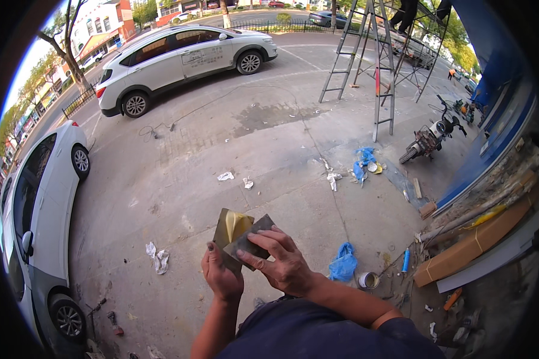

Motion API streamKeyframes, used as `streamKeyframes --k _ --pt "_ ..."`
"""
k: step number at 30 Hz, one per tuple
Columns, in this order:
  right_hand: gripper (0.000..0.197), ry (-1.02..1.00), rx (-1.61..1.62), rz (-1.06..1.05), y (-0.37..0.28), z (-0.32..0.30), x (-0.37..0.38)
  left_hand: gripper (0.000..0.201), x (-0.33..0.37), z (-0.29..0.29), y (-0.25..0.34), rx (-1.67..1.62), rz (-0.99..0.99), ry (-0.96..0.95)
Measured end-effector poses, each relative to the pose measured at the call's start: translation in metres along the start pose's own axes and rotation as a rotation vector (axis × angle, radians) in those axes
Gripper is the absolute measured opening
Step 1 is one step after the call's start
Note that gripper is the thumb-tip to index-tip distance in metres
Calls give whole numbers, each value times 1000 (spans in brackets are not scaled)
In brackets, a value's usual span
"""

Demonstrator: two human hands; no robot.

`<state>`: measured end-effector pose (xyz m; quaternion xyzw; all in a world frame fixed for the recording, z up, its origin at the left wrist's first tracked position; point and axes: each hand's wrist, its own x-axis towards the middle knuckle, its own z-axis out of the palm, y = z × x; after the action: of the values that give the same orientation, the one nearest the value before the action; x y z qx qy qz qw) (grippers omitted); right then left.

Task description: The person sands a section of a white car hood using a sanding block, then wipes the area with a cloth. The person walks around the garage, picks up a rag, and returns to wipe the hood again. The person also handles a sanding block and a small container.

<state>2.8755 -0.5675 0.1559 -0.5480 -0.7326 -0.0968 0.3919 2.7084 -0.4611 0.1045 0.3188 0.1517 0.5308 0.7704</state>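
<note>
My left hand (pixel 223 276) grips a thin, flat, grey-brown square spreader plate (pixel 221 221) from below, thumb up along its side. A smooth mound of yellow putty-like paste (pixel 238 224) sits on its upper face. In my right hand (pixel 286 263) is a second dark, flat spreader (pixel 251 239), with the fingers on its face. This second plate overlaps the first at an angle and hides part of it. Whether their faces press together where they cross, I cannot tell. Both hands are in front of my body.
An open can (pixel 368 280), a blue plastic bag (pixel 343 263) and a blue tube (pixel 406 261) lie near my right. Beyond stand a stepladder (pixel 384 78) and a scooter (pixel 432 139). A long cardboard box (pixel 470 245) borders the right; white cars (pixel 48 185) stand left and far.
</note>
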Motion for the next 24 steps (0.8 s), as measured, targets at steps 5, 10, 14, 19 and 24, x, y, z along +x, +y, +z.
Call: streamKeyframes --k 5,10,14,19,24 --pt "43 166 342 121 7 4 -4 56 16 -8 9 293 175 96" --pt "46 256 343 268 15 3 -6 63 5 7 0 966 416 -284" --pt "51 134 277 127 14 4 -12 64 9 17 -13 626 246 -226" --pt "46 59 388 106 24 -10 -21 56 17 6 -9 450 196 -94" --pt "38 343 683 525 45 -26 -15 48 17 -1 -15 197 -15 -7"
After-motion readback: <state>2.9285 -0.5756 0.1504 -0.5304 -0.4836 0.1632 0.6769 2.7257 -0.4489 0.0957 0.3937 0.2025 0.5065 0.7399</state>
